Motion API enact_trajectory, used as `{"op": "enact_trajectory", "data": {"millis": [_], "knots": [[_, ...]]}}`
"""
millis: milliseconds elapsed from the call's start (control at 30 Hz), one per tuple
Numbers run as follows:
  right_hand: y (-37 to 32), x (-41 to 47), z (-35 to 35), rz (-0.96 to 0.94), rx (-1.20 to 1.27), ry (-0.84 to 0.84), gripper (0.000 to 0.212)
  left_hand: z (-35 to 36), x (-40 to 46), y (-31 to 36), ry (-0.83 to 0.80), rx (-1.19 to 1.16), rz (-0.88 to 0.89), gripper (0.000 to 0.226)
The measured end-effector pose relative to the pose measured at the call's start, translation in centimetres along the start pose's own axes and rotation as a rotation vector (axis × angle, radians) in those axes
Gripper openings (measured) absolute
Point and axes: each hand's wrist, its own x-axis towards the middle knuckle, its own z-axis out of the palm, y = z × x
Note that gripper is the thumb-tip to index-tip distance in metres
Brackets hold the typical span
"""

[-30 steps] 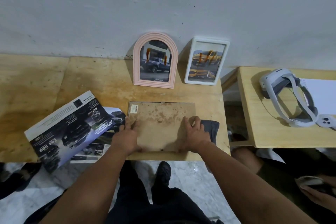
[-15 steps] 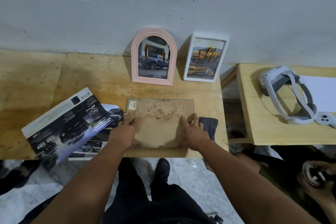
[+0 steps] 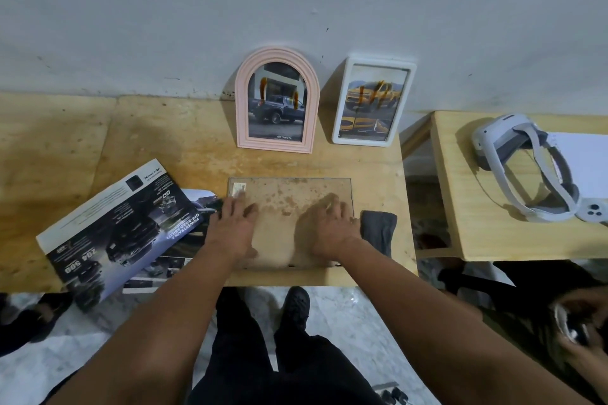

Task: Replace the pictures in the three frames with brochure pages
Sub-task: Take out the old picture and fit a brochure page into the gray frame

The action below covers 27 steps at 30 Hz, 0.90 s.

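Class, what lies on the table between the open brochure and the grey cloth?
In the head view, the face-down frame, with both hands resting on its back.

A stained plywood table [image 3: 98, 141] stands flush against a scuffed, pale grey wall [image 3: 296, 3], with a white marbled floor [image 3: 345, 316] showing below its near edge; to the table's right, across a narrow gap, sits a second, paler wooden table [image 3: 477, 207], its top at about the same height, under soft, even light
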Motion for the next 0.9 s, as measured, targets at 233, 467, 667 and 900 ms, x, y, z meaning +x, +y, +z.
{"op": "enact_trajectory", "data": {"millis": [233, 467, 667, 900], "knots": [[-1.0, 3.2, -0.6, -0.149, -0.009, 0.006, 0.115, 0.3, 2.7, -0.8, -0.020, -0.083, 0.110, 0.112], [-0.1, 4.3, 1.4, -0.159, -0.006, -0.011, 0.131, 2.8, 3.7, -0.9, 0.060, -0.130, 0.107, 0.129], [0.4, 4.7, 2.4, -0.173, 0.027, 0.031, 0.133, 5.2, 4.2, -1.4, 0.187, -0.116, 0.118, 0.131], [0.3, 5.2, 2.8, -0.164, 0.031, 0.025, 0.134, 5.7, 4.3, -1.6, 0.231, -0.074, 0.102, 0.131]]}}
